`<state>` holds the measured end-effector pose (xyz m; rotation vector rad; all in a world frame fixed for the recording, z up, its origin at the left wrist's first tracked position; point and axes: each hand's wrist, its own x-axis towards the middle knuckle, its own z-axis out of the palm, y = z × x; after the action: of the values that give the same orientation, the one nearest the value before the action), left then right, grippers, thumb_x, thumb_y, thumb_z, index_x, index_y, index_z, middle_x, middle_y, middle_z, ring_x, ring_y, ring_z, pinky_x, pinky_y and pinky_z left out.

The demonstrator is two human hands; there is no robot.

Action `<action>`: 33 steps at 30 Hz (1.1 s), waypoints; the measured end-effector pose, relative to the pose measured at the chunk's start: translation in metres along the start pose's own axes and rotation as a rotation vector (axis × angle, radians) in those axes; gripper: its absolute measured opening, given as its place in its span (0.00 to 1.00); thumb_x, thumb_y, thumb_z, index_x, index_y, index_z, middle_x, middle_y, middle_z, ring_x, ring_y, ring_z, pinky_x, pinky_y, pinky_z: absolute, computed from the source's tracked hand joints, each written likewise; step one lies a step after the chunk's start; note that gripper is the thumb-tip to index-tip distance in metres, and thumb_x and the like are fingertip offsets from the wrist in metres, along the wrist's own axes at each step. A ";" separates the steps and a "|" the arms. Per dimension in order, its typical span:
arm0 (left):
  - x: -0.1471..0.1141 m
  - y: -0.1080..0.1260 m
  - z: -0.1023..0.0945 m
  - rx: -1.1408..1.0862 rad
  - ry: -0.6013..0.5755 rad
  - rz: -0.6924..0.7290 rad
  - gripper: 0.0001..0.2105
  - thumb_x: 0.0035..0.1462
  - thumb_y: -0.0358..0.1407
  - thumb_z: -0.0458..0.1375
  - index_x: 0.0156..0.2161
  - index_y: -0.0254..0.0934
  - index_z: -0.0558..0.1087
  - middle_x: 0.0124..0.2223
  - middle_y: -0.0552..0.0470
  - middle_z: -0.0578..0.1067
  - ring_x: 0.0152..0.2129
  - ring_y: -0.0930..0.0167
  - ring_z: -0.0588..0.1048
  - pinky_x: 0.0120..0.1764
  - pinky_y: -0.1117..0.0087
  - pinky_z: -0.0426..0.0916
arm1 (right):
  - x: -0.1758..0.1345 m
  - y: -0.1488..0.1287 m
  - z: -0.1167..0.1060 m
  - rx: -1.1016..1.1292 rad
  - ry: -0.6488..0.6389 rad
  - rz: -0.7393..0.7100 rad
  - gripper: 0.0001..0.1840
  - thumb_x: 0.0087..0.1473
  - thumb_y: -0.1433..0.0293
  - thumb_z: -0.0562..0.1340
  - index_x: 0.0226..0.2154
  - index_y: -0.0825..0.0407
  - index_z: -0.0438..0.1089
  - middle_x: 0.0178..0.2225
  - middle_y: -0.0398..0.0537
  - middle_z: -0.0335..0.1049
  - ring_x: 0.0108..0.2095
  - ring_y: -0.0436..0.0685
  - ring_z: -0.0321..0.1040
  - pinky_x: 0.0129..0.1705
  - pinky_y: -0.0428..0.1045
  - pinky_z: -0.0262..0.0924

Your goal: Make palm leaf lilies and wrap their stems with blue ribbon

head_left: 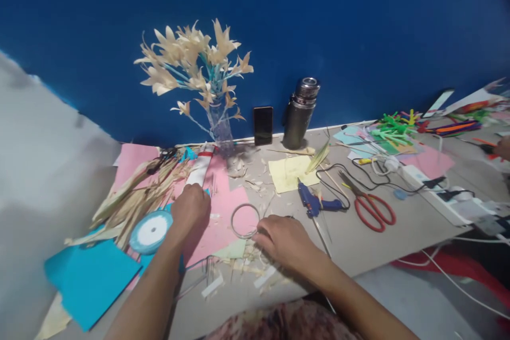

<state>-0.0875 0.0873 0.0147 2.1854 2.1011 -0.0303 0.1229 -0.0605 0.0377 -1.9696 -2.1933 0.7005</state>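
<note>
Right hand (pixel 282 236) low over the littered tabletop, thumb and fingers pinched together on the near right edge of a wire ring (pixel 232 222); the rest of the loop projects leftward over the pink paper (pixel 221 196) — an edge grip that seems meant to leave the circle uncovered. Left hand (pixel 190 210) is at the near end of a white strip (pixel 198 174) with a red band, fingers curled under; whether they clamp it or only rest there, I cannot tell. Ribbon spool (pixel 151 231) lies just beside that wrist. Glue gun (pixel 311 201) lies right of centre, nozzle at the edge of yellow paper (pixel 283 174), perhaps so that drips land there. Scissors (pixel 374 212) farther right, red handles toward the person, likely for an easy pick-up. Pale flowers (pixel 191 53) stand in a clear vase (pixel 221 127) near the blue wall — probably kept back from the working area, as is the upright flask (pixel 299 117).
</note>
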 end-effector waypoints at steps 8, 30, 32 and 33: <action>0.004 -0.007 -0.004 -0.141 0.097 -0.006 0.11 0.61 0.35 0.47 0.38 0.38 0.72 0.35 0.41 0.79 0.33 0.58 0.76 0.30 0.65 0.58 | -0.017 0.017 -0.003 0.115 0.034 0.064 0.13 0.65 0.61 0.58 0.39 0.50 0.76 0.40 0.49 0.79 0.40 0.59 0.74 0.37 0.48 0.51; 0.051 -0.048 -0.045 -0.212 0.197 0.095 0.10 0.57 0.32 0.55 0.40 0.38 0.78 0.43 0.43 0.79 0.41 0.63 0.76 0.42 0.70 0.65 | -0.021 0.029 0.025 0.154 -0.014 -0.011 0.14 0.64 0.63 0.54 0.36 0.48 0.73 0.35 0.50 0.77 0.36 0.60 0.73 0.35 0.50 0.53; 0.056 -0.045 -0.039 -0.239 0.203 0.127 0.07 0.56 0.32 0.56 0.35 0.37 0.78 0.42 0.42 0.79 0.40 0.63 0.76 0.42 0.69 0.65 | -0.022 0.029 0.025 0.148 -0.010 -0.004 0.14 0.64 0.63 0.54 0.36 0.48 0.73 0.36 0.50 0.77 0.37 0.60 0.73 0.35 0.50 0.54; 0.058 -0.044 -0.038 -0.258 0.213 0.133 0.07 0.55 0.31 0.56 0.33 0.36 0.77 0.41 0.42 0.78 0.39 0.63 0.76 0.42 0.69 0.65 | -0.023 0.030 0.025 0.148 -0.010 0.002 0.14 0.64 0.63 0.54 0.36 0.48 0.73 0.36 0.50 0.77 0.37 0.61 0.73 0.35 0.50 0.54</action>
<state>-0.1315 0.1499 0.0440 2.2459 1.9219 0.4775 0.1441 -0.0874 0.0087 -1.9001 -2.0788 0.8479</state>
